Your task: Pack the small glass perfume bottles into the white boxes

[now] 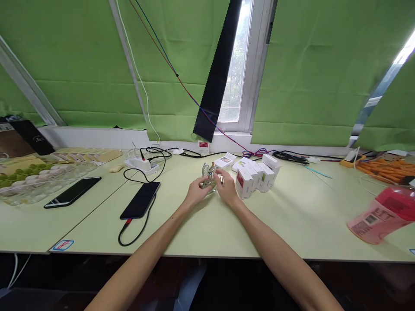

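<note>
The table (292,216) is pale yellow-green, under bright green blinds (311,73) with a black cloth strip (217,77) hanging between them. The small bottle (209,179) between the two hands is clear glass with a glint of gold. Just right of it, the little boxes (256,175) are white with red and green patches. To the left lie two black phones (141,199), one on a black cable with a red plug. The power strip (142,164) is white. A pink bottle (379,216) with a red cap lies near right. Orange items (382,168) sit far right.
</note>
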Available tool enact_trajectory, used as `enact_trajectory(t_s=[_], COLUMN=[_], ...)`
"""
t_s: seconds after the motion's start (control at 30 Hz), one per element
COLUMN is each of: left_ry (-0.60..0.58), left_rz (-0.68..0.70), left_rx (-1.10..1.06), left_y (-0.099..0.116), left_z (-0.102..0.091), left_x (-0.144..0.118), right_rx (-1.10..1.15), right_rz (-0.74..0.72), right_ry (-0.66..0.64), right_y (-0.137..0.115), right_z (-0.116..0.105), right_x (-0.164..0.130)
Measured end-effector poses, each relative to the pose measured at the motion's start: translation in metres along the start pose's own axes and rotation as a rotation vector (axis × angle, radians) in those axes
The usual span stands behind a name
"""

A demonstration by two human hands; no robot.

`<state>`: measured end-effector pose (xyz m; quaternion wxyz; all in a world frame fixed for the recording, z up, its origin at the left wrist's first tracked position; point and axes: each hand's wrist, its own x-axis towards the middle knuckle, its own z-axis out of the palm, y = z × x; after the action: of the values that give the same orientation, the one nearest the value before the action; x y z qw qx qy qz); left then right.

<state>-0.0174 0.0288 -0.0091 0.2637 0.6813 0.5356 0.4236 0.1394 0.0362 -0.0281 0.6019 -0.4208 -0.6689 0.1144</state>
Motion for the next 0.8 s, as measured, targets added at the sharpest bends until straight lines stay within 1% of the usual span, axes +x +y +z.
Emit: enact_trajectory(t_s=[0.13,0.23,0.3,0.5,0.67,0.8], left_ry=[-0.013,-0.027,-0.042,-0.026,-0.017,-0.019], left_rz=[0.112,0.163,0.176,0.188,0.219,0.218], left_rx=[-0.04,-0.036,-0.036,-0.037,-0.047,-0.042], left_y=[0.005,0.008,0.008,0.006,0.007,0.008], left_z=[-0.001,-0.002,-0.002,-0.001,0.0,0.0], left_x=[-0.004,-0.006,-0.006,-0.006,-0.007,-0.008], right_rx=[0.075,0.078,0.078,0.087,0.078,0.057], right_rz=[-0.064,-0.071,-0.057,0.007,0.015,0.032], right_ry=[-0.055,-0.052,-0.03,0.034,0.066,0.098], right_y=[-0.007,-0.008,-0.007,-0.011,-0.016,-0.017], right_z=[0.004,0.005,0.005,0.001,0.001,0.003], right_x=[-0.004,-0.005,-0.004,-0.002,-0.002,-0.002])
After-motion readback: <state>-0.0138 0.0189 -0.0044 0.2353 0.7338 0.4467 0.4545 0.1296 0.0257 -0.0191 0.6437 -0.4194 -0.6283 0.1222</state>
